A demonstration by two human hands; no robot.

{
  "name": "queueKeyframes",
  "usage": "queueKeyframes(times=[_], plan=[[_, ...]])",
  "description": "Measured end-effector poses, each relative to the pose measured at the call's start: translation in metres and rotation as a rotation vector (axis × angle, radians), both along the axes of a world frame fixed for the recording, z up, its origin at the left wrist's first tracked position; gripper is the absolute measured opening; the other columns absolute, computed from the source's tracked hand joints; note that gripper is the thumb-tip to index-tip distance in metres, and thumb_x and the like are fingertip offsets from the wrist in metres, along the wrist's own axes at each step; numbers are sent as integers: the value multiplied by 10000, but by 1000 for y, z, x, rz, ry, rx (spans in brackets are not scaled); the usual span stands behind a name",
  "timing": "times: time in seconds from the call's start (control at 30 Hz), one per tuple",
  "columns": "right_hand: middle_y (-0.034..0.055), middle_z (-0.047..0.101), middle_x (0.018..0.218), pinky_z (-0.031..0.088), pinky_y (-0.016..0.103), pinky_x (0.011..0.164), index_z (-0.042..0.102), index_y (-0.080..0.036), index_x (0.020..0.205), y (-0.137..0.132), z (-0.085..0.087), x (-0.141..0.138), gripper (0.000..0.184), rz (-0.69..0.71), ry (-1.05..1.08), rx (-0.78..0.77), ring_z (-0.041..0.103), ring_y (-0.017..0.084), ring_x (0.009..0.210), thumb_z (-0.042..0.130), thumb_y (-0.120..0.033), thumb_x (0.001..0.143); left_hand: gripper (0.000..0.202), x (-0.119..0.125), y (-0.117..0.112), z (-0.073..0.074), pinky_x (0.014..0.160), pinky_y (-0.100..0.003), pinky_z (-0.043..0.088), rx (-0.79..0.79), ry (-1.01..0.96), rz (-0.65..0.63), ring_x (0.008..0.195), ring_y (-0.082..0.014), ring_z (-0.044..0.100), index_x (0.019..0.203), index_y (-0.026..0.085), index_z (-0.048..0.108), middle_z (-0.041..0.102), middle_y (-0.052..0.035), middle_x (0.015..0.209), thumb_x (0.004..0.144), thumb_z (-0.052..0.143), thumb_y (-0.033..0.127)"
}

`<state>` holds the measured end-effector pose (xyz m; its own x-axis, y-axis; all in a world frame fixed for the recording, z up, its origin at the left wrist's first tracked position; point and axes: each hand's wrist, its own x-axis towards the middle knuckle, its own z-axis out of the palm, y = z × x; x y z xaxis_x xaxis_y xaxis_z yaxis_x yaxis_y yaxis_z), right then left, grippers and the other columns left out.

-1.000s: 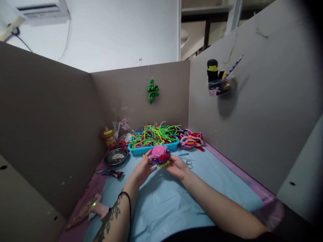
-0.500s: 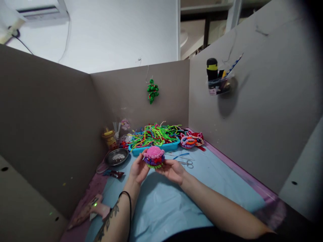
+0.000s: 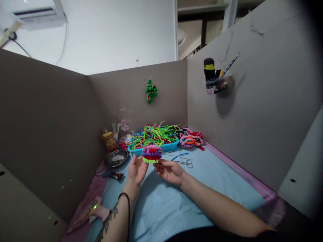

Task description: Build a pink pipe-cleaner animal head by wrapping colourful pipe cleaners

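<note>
Holding a fuzzy pink, lime-edged craft.

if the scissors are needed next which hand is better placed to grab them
Probably the right hand: the scissors lie close by, on its side. The left hand is farther, across the colourful fuzzy piece that both hands hold.

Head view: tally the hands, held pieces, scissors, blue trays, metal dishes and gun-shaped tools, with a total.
Hands (left hand, right hand): 2
Held multicoloured piece: 1
Scissors: 1
Blue tray: 1
Metal dish: 1
Pink gun-shaped tool: 1
Total: 7
</note>
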<state>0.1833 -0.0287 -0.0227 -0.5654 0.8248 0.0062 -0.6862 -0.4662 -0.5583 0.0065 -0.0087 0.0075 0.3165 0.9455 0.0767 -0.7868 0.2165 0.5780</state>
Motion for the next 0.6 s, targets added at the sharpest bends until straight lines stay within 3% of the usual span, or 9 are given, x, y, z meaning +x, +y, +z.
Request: queueKeyframes(times=[0.1,0.23,0.43,0.5,0.6], plan=[[72,697,857,480,218,583,607,-119,940,-2,0,-3,174,8,27,23,634,124,681,616,-136,767,401,1,0,-2,754,-221,528,-12,-27,4,783,-135,671,1125,119,560,703,-92,857,953,277,344],[18,666,715,461,190,536,605,-140,822,0,-3,-9,170,-105,66,4,588,95,592,723,-174,704,422,6,1,-5,756,-225,530,-28,-89,-29,781,-138,674,1080,111,571,704,-92,826,961,240,344],[-7,619,620,430,152,469,581,-152,752,4,-5,-14,99,-171,113,-171,547,71,527,678,-131,748,373,10,0,-9,796,-283,519,-10,-72,-33,847,-181,664,1219,92,492,685,-130,930,921,386,288],[-21,603,589,407,137,445,572,-163,743,5,-2,-11,100,-206,151,-227,528,60,496,641,-96,770,470,13,-6,-7,882,-327,478,61,-24,-63,938,-197,635,1289,127,437,660,-127,1012,853,523,282],[-35,588,562,385,132,421,566,-174,739,4,5,-7,108,-260,199,-241,512,55,467,620,-93,785,838,23,-21,-3,981,-392,386,247,79,-72,1086,-213,553,1391,279,276,580,-86,1182,682,723,252]])
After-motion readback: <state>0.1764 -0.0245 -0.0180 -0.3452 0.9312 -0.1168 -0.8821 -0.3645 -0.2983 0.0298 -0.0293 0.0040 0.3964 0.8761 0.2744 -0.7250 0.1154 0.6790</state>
